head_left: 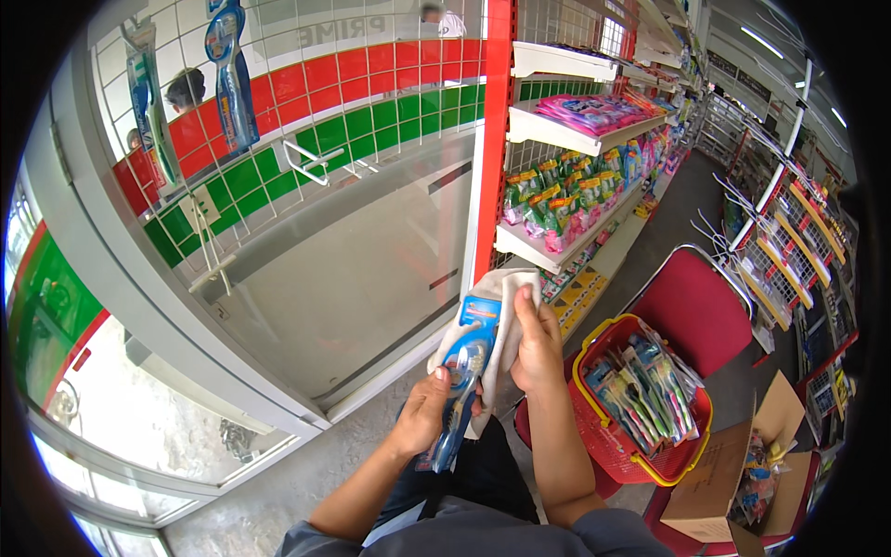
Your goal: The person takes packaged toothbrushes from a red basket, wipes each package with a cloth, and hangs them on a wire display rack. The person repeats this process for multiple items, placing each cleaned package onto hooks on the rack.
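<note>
In front of my body I hold a blue packaged toothbrush (pixel 467 357), tilted with its top away from me. My left hand (pixel 425 413) grips the lower part of the pack, thumb on its front. My right hand (pixel 538 348) is closed on a whitish cloth (pixel 506 316) that lies behind and beside the upper part of the pack. The cloth hangs down along the pack's right side. Part of my left fingers is hidden behind the pack.
A wire grid with hooks (pixel 311 162) and hanging toothbrush packs (pixel 232 88) stands ahead left. Shelves (pixel 548 246) hold bagged goods. Right of me, a red basket (pixel 594 436) of toothbrush packs rests near a red chair (pixel 696 306); an open cardboard box (pixel 701 483) sits nearer.
</note>
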### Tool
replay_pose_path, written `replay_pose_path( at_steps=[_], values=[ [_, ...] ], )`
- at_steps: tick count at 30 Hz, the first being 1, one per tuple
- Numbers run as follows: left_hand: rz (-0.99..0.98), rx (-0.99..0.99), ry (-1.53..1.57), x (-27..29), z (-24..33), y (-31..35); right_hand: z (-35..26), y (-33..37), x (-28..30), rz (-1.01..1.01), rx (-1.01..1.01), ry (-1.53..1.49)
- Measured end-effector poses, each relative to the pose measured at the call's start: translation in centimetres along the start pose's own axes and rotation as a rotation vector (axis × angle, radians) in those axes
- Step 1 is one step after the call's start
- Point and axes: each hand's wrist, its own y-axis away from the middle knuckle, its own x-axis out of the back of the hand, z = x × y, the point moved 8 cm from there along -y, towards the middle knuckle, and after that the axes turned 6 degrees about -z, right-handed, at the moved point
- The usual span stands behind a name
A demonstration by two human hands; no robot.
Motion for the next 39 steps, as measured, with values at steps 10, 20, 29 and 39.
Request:
replay_pose_path(
  at_steps=[10, 20, 29, 39],
  values=[
    [0.009, 0.013, -0.153, 0.3, 0.8, -0.1, 0.5, 0.6, -2.0, -0.144, -0.084, 0.292],
    [-0.038, -0.052, -0.273, -0.2, 1.6, 0.2, 0.1, 0.5, -1.7, -0.132, -0.056, 0.353],
    [-0.028, 0.024, -0.202, -0.3, 0.7, 0.4, -0.6, 0.3, -1.3, -0.348, -0.146, 0.413],
    [-0.007, -0.078, -0.37, -0.5, 1.9, 0.1, -1.2, 0.7, -0.3, 0.07, 0.161, 0.573]
  ],
)
